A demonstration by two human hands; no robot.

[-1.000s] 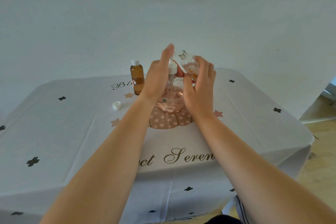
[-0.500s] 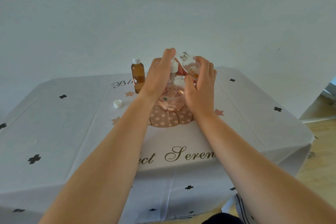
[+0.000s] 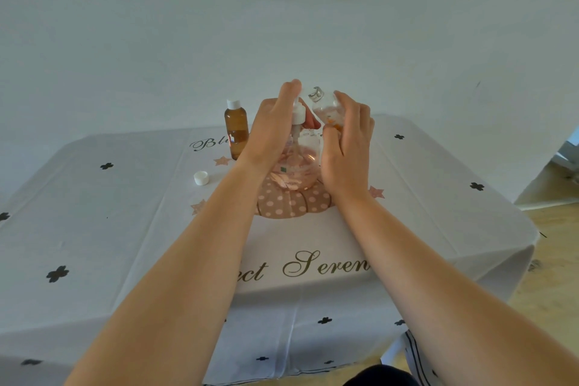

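A round clear pump bottle (image 3: 297, 166) with pink liquid stands mid-table on a dotted pumpkin print. My left hand (image 3: 272, 131) lies against its white pump head (image 3: 298, 113), fingers straight and pointing up past the top. My right hand (image 3: 347, 147) grips a small clear bottle (image 3: 324, 105), tilted with its open metal neck close beside the pump head. A little orange liquid shows inside it. The pump's nozzle is hidden behind my hands.
An amber bottle (image 3: 236, 131) with a white cap stands upright just left of my left hand. A loose white cap (image 3: 201, 178) lies on the white printed tablecloth (image 3: 125, 213). The table's right edge drops to a wooden floor (image 3: 557, 260).
My left hand's fingertips have sunk slightly at the pump head. The right hand keeps the small bottle tilted in about the same place.
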